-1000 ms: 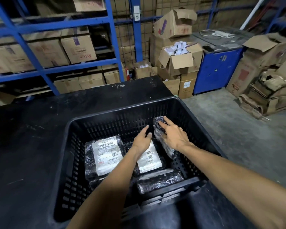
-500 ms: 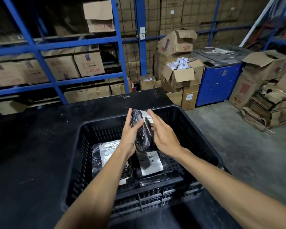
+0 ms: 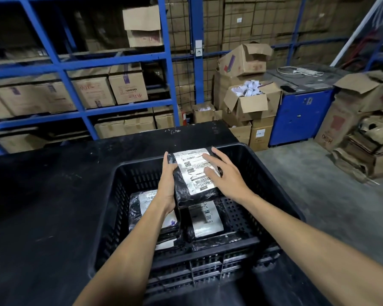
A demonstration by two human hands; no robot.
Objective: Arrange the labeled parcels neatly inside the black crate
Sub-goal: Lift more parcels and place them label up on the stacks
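Blue warehouse racking and cardboard cartons back a black table [image 3: 42,217] carrying the black crate [image 3: 272,173]. Above its far half, the left hand [image 3: 167,184] has its grip closed on the left edge of a lifted parcel [image 3: 194,175], label up; the right hand [image 3: 227,177] rests open-fingered on the label. Judged step: placing. Next, lower it flat into free space at the far end. Parcels counted: one held, at least three lying inside.

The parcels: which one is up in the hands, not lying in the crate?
The label-up parcel between left hand and right hand; the others lie below.
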